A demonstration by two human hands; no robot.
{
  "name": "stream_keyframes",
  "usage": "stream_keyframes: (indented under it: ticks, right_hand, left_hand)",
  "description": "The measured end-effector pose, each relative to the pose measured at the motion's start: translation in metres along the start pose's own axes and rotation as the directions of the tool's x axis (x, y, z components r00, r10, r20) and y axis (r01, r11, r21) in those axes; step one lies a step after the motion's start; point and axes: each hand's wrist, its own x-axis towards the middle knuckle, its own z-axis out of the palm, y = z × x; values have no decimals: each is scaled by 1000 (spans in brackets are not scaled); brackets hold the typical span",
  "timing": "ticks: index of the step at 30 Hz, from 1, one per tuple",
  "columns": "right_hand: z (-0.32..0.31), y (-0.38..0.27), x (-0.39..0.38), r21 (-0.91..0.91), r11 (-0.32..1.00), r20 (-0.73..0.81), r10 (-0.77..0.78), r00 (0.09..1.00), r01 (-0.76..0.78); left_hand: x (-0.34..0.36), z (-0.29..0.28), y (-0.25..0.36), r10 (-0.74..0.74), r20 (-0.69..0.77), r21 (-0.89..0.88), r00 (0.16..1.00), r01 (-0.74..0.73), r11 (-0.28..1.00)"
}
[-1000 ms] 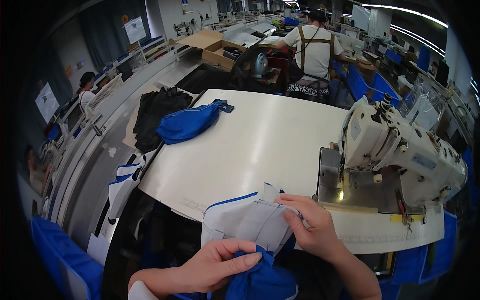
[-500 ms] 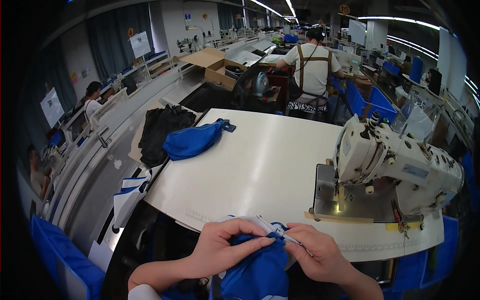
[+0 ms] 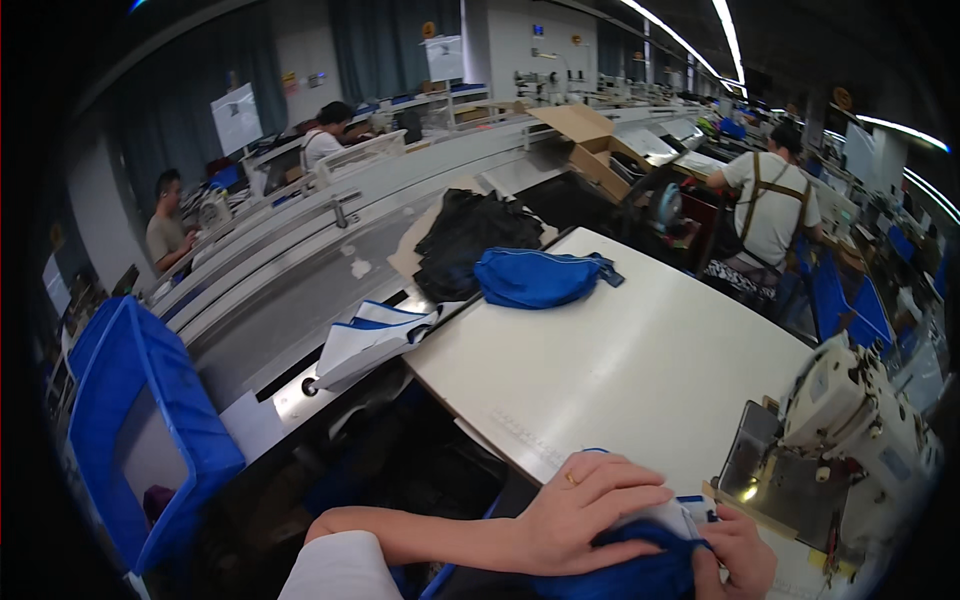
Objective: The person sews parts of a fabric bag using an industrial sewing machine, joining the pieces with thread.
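Observation:
At the near edge of the pale table (image 3: 590, 370), both hands are on a blue fabric piece (image 3: 615, 580) with a white part (image 3: 670, 515) and blue edging. My left hand (image 3: 590, 510) lies across it, fingers over the white part and thumb on the blue cloth, gripping it loosely. My right hand (image 3: 738, 555) pinches its right end between thumb and fingers. The fabric's lower part runs out of the picture. Farther up the table lies a finished-looking blue pouch (image 3: 535, 280) with a dark tab.
A white sewing machine (image 3: 850, 420) with its lamp lit stands at the right. White panels with blue edging (image 3: 375, 340) and black cloth (image 3: 470, 240) lie left of the table. A blue bin (image 3: 200, 430) stands at far left. A person in harness straps (image 3: 770, 205) works ahead.
The view has swung left, so the table and machine now sit farther right. My left fingers have gone from a pinch to lying across the fabric; my right hand still pinches it.

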Motion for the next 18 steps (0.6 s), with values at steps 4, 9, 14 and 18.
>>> stream_keyframes:
  ticks: [4,9,14,18]
  right_hand:
    - [-13,-16,-3,-139,972,102,-178,979,191]
    - [-5,5,-10,-89,996,322,18,947,11]
    - [66,64,32,562,688,134,472,871,-459]
    - [117,113,59,874,-59,394,668,632,-483]
  left_hand:
    - [-3,-8,-2,34,266,-370,963,70,926]
    - [12,-40,-3,54,471,-83,881,-17,996]
    - [138,-58,-53,205,692,339,692,-563,754]
    - [191,1,-62,101,738,133,667,-291,947]
